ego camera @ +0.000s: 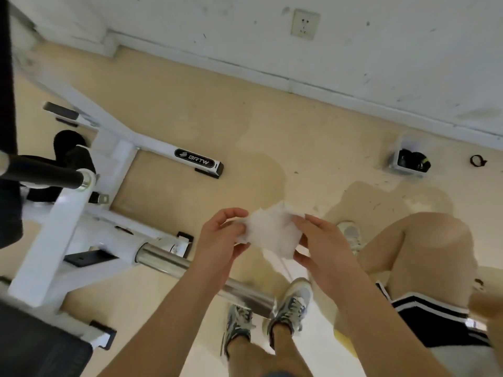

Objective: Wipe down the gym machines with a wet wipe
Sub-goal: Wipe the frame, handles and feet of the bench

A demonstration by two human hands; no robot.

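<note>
We hold the wet wipe (268, 231) in the air right of the white machine (81, 202), left hand (217, 240) and right hand (321, 248) fingers pinching its edges; wiping looks not yet underway here.

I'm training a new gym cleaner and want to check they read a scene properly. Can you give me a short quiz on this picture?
1. True or false: the left hand and the right hand both pinch the wet wipe.
2. Fill in: the black label on the white machine frame reads ____.
3. The wipe is: A) rubbing the frame; B) held up, off the frame; C) dropped.
Key: 1 true; 2 BRTW; 3 B.
</note>
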